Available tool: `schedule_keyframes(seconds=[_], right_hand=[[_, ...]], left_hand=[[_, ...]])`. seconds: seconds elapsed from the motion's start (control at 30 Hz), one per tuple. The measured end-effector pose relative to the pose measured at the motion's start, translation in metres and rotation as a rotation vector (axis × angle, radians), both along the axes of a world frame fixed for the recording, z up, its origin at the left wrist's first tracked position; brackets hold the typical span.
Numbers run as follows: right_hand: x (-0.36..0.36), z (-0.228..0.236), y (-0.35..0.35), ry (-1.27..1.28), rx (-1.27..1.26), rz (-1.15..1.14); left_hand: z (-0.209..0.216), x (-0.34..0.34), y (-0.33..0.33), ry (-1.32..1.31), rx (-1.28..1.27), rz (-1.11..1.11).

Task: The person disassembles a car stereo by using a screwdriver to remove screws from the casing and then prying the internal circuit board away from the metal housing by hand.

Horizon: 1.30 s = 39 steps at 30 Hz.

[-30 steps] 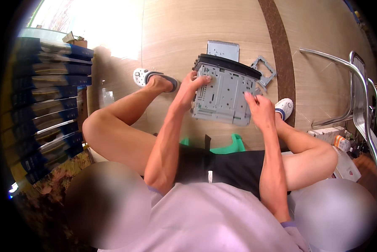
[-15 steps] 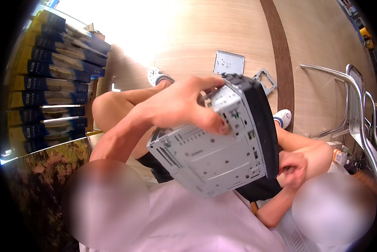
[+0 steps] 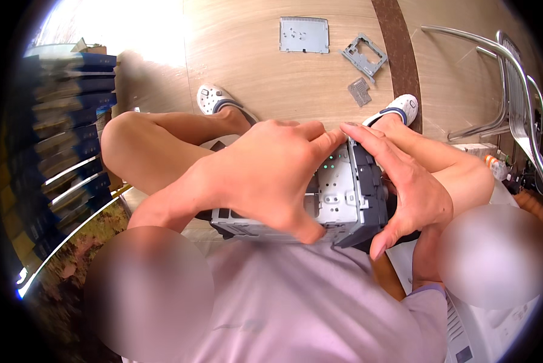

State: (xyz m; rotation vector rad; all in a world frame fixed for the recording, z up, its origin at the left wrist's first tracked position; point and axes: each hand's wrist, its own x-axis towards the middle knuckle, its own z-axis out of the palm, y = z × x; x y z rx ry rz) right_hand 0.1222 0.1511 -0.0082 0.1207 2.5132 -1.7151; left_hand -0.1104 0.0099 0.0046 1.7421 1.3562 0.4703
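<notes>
A car stereo (image 3: 337, 192), a silver metal box with holes in its casing, is held over my lap. Its thick black front part (image 3: 368, 192) faces right. Over the casing from the left lies my left hand (image 3: 259, 172), fingers on the far edge and thumb at the near edge, covering much of the top. My right hand (image 3: 415, 190) clasps the black front part from the right, its fingers at the far corner and its thumb near the close corner. The underside of the stereo is hidden.
On the floor ahead lie a flat metal cover (image 3: 304, 36), a metal bracket (image 3: 356, 60) and a small perforated plate (image 3: 360, 92). Stacked boxes (image 3: 96, 83) stand at left, and a metal chair (image 3: 522, 100) at right. White clogs (image 3: 214, 100) are on my feet.
The stereo has been turned so its broad perforated face no longer faces up at me. My right hand has come up from beside the front part to grip it.
</notes>
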Motion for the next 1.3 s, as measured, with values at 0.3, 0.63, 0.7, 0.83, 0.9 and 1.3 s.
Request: schedule_keyframes(seconds=[0.3, 0.63, 0.7, 0.83, 0.9, 1.3], right_hand=[[-0.008, 0.008, -0.017, -0.072, 0.158, -0.069], [-0.01, 0.018, -0.025, 0.033, 0.195, -0.12], [-0.005, 0.018, -0.027, 0.029, 0.205, -0.136], [-0.003, 0.013, -0.026, 0.055, 0.208, -0.152], [-0.007, 0.02, -0.028, 0.031, 0.153, -0.171], [-0.006, 0.017, -0.027, -0.006, 0.107, -0.146]], left_hand=[[-0.012, -0.002, -0.004, 0.04, 0.048, -0.03], [0.0, -0.001, -0.02, 0.032, 0.104, 0.04], [0.001, -0.001, -0.021, -0.02, 0.162, 0.057], [0.001, -0.002, -0.017, -0.002, 0.105, 0.022], [0.002, -0.004, -0.018, 0.029, 0.095, 0.013], [0.002, -0.002, -0.018, 0.026, 0.057, 0.012]])
